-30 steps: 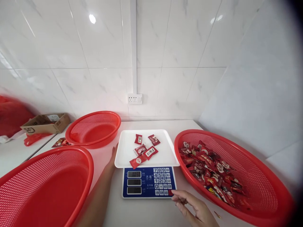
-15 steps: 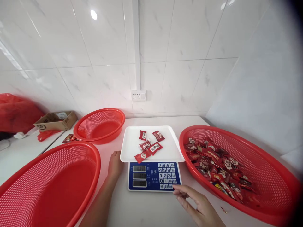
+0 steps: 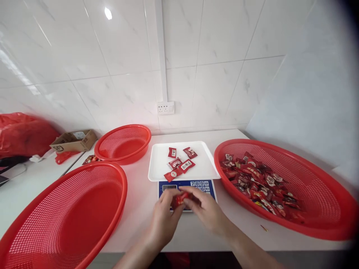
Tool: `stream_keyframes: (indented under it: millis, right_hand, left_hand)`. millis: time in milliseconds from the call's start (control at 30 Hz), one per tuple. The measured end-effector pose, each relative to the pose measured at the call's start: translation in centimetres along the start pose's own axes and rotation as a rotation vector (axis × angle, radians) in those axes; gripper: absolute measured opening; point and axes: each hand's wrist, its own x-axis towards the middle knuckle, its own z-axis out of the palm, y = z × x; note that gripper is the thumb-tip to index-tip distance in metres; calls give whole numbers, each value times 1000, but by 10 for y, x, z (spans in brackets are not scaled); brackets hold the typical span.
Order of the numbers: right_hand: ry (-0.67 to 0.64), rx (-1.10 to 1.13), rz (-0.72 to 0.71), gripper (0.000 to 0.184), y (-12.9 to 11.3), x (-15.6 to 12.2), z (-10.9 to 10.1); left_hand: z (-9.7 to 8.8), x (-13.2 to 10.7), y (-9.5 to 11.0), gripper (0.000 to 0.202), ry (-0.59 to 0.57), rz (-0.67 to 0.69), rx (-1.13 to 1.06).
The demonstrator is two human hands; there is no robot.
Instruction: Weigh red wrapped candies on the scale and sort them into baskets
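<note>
My left hand (image 3: 164,215) and my right hand (image 3: 206,209) meet over the blue keypad of the scale (image 3: 202,185), both pinching a small red candy packet (image 3: 180,199) between them. Behind them the scale's white tray (image 3: 159,166) carries several red wrapped candies (image 3: 179,164). A big red mesh basket (image 3: 316,201) on the right holds a heap of the same candies (image 3: 255,181).
An empty red basket (image 3: 61,216) sits at near left and a smaller one (image 3: 123,144) behind it. A cardboard box (image 3: 74,140) and red plastic bag (image 3: 22,134) lie far left. The tiled wall carries a socket (image 3: 165,108). The counter's front edge runs below my wrists.
My left hand left the tray's side and my right hand left the keypad's corner; both came together in front of the scale, now gripping a red packet. The view shifted down and right.
</note>
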Motion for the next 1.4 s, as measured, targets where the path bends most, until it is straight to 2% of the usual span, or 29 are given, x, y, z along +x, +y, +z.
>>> stream_keyframes:
  millis: [67, 133, 200, 267, 333, 400, 567, 633, 700, 833, 933, 1067, 1200, 1400]
  right_hand:
    - [72, -29, -21, 28, -7, 14, -6]
    - [199, -92, -33, 26, -8, 27, -21]
    - [291, -205, -41, 28, -2, 38, -40]
    - [276, -373, -60, 33, 8, 46, -55]
    - [220, -565, -88, 41, 17, 54, -60]
    - [169, -717, -138, 44, 21, 60, -54]
    - [-32, -882, -277, 35, 17, 80, -11]
    - [-105, -904, -293, 29, 16, 90, -1]
    - [-118, -909, -293, 27, 20, 101, 1]
    - [34, -928, -265, 26, 29, 113, -16]
    - [137, -920, -232, 31, 31, 106, -35]
    - [115, -951, -68, 37, 28, 84, -53]
    - [74, -914, -18, 37, 30, 77, -56]
    - [179, -865, -62, 32, 37, 91, -51]
  left_hand:
    - [4, 9, 4, 31, 35, -18, -96]
    - [1, 8, 0, 40, 90, -57, -139]
    - [-4, 0, -9, 34, 110, -37, -88]
    - [-10, -14, -20, 22, 81, 48, 14]
    - [-13, -30, -29, 15, 15, 132, 94]
    - [-14, -43, -36, 12, -31, 165, 136]
    - [-16, -56, -41, 13, -74, 139, 158]
    - [-17, -55, -40, 13, -94, 140, 149]
    - [-18, -53, -39, 13, -106, 143, 140]
    - [-20, -50, -42, 14, -90, 127, 134]
    - [-20, -50, -48, 15, -90, 125, 146]
    - [-19, -53, -54, 16, -150, 119, 155]
    - [-16, -55, -53, 17, -229, 143, 162]
    - [-14, -58, -51, 18, -268, 169, 164]
